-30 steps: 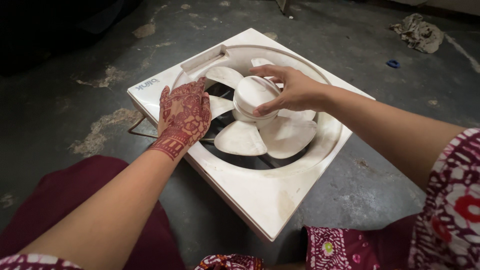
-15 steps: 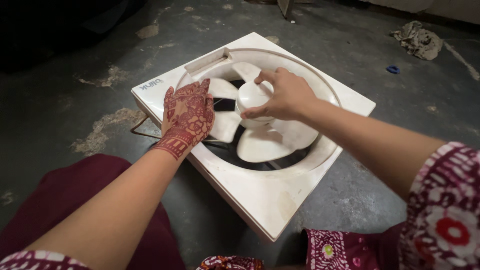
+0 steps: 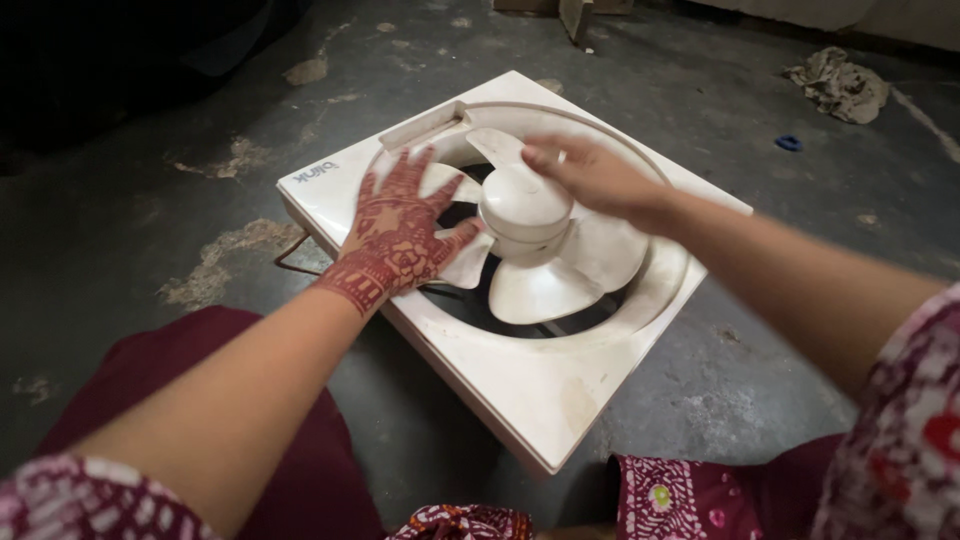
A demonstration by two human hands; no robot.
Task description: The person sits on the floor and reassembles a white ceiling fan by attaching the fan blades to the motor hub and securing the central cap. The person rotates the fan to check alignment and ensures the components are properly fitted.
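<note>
A square cream exhaust fan [image 3: 545, 385] lies flat on the floor, blades facing up. My left hand [image 3: 400, 232], covered in a dark red henna pattern, rests with spread fingers on the frame's left rim and on a fan blade [image 3: 462, 262]. My right hand [image 3: 590, 178] is blurred with motion, held just above the far side of the round hub cap [image 3: 522, 205], fingers loose and holding nothing. Another blade [image 3: 545, 288] shows below the hub.
Dark stained concrete floor [image 3: 160, 200] surrounds the fan. A crumpled rag [image 3: 838, 84] and a small blue object [image 3: 789, 143] lie at the far right. A metal wire bracket [image 3: 292, 262] sticks out under the fan's left edge. My maroon-clothed knees sit near the frame's bottom.
My right hand has let go of the hub cap and lifted to its far side. My left hand has spread its fingers and slid onto a blade. The blades have turned slightly.
</note>
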